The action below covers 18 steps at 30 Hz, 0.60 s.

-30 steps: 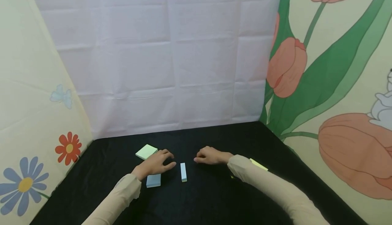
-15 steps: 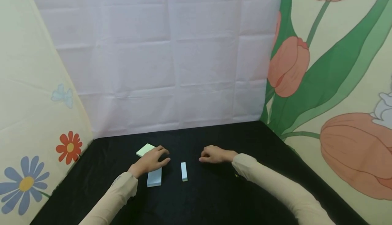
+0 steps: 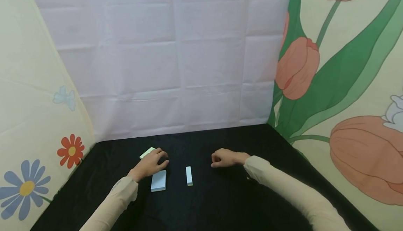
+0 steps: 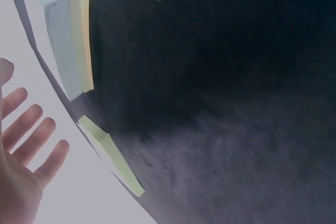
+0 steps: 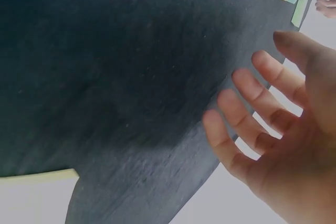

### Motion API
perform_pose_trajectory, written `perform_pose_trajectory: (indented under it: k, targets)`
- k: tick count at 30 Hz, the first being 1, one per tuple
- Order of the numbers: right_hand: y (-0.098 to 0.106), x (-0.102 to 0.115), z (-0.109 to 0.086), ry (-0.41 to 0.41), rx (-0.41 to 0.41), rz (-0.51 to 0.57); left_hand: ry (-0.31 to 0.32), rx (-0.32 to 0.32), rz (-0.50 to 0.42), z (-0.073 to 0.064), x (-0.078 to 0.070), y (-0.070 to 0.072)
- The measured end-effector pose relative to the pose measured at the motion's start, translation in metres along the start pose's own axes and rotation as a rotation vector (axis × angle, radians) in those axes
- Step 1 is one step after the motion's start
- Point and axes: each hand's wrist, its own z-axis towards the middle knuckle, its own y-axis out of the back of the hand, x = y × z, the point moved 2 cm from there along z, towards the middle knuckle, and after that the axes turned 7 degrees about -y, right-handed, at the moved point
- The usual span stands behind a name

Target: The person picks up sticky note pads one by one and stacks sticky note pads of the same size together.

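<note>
My left hand (image 3: 149, 163) has loosely bent fingers and holds nothing. It is between the pale green sticky-note pad (image 3: 146, 152), which it partly covers, and the wide light blue sticky-note pad (image 3: 158, 181). The left wrist view shows the fingers spread apart, near a thick blue stack (image 4: 65, 40) with yellowish layers and the green pad (image 4: 118, 161). A narrow light blue pad (image 3: 189, 176) lies between the two hands. Farther right, my right hand (image 3: 228, 158) holds nothing; the right wrist view shows its fingers (image 5: 247, 124) relaxed and slightly bent.
A black cloth (image 3: 201, 210) covers the table. Behind it hangs a white sheet (image 3: 176, 66), with flower-printed cloths on both sides. A yellow-edged pale pad (image 5: 37, 198) shows at lower left in the right wrist view; in the head view the right sleeve (image 3: 283, 185) hides most of that side.
My left hand has drawn back to the left, uncovering the wide blue pad and covering more of the green one. My right hand has shifted right, its sleeve now hiding a yellow pad.
</note>
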Motion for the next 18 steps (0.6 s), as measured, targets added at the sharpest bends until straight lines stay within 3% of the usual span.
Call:
perform_pose_trajectory:
  k: [11, 18]
  targets:
    - [0.002, -0.004, -0.011, -0.015, 0.030, -0.007, 0.025, -0.044, 0.030, -0.006, 0.009, 0.000]
    - [0.002, -0.009, -0.014, -0.010, 0.044, -0.024, 0.096, -0.106, 0.020, -0.009, 0.020, 0.000]
